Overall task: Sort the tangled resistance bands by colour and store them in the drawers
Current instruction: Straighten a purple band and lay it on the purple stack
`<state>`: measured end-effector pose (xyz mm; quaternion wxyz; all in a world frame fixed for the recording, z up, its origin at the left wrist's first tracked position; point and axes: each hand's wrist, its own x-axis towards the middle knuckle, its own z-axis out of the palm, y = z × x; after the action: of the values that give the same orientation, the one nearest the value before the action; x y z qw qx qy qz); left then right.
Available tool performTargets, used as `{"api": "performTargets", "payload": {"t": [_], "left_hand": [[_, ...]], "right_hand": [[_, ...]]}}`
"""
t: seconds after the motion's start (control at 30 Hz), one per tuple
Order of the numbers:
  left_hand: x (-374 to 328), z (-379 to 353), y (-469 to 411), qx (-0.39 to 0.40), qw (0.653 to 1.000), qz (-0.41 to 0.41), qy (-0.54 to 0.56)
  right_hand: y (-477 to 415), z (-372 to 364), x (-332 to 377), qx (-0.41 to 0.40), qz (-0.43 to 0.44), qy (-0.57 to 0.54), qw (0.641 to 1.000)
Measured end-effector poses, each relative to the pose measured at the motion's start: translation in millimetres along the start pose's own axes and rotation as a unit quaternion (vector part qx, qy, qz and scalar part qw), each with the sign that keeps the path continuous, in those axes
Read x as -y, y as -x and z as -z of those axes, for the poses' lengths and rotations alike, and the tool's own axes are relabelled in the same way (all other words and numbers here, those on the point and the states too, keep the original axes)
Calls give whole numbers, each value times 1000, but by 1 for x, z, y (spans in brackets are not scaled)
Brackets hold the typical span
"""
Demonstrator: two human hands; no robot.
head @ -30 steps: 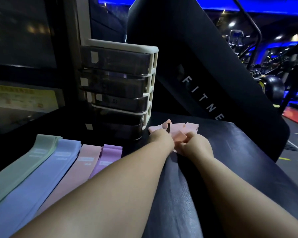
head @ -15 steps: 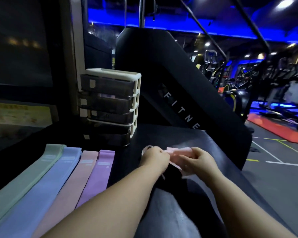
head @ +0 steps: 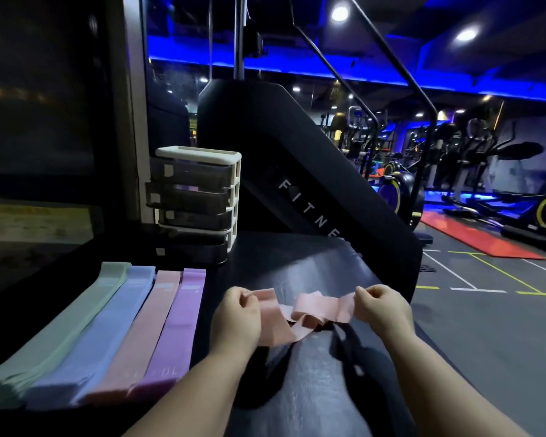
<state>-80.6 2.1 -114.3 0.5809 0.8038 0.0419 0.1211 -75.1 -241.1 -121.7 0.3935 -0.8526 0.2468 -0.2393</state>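
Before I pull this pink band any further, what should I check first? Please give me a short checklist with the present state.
1. Left hand grips one end of the tangled pink band: ok.
2. Right hand pinches the other end: ok.
3. Band free of twists in the middle: not ok, it is bunched there.
4. Flat pink band laid out as colour match, between blue band and purple band: ok.
5. A drawer of the drawer unit open to receive it: cannot tell.
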Motion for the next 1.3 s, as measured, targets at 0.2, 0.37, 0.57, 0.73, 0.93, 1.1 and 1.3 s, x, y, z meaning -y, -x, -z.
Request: {"api": "performTargets", "payload": {"t": [0.2,0.37,0.57,0.73,0.93,1.1,1.3], "left_hand": [[4,27,-2,-47,999,-4,22],[8,30,-4,-31,999,5,37],[17,15,2,13,997,18,69],[15,9,-3,29,991,45,121],[-5,4,-23,38,979,49,194],[-16,-12,-35,19,960,42,277],[-1,-32,-28,70,973,-3,222]], "right_hand": [[4,15,-19,-50,-43,21,998],[15,6,-17,38,-53,98,993],[32,-8,-1,-34,43,286,957],[40,-28,31,94,161,85,979],[51,-49,78,328,126,-115,929],[31,-65,89,346,86,-326,875],[15,-79,79,276,59,-434,856]]}}
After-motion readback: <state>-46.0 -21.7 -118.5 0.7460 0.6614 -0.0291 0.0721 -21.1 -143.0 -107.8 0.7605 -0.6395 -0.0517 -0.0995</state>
